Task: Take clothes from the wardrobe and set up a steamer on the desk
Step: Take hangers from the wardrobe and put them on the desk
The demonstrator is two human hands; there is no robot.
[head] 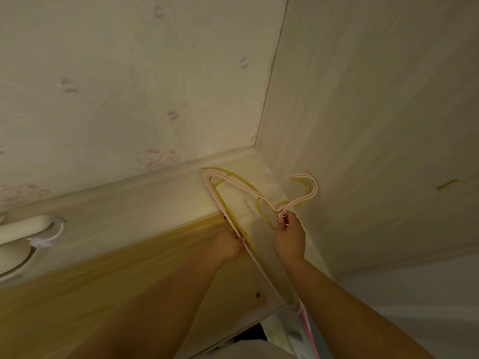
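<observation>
A bunch of thin plastic hangers [228, 181], pink and yellow-green, is held up against the top of the wardrobe [155, 268]. My right hand [289, 238] pinches the hangers at the neck just below their hooks [309, 187]. My left hand [228, 244] grips the lower bars of the same bunch. The hangers carry no clothes. Their hooks lie against the right wall. No steamer or desk is in view.
The wardrobe's pale cornice [145, 193] runs under a ceiling with faint pink cartoon wallpaper [155, 158]. A white curved fixture [23, 237] sits at the left edge. A plain wall [375, 151] closes the right side. White surface lies below right.
</observation>
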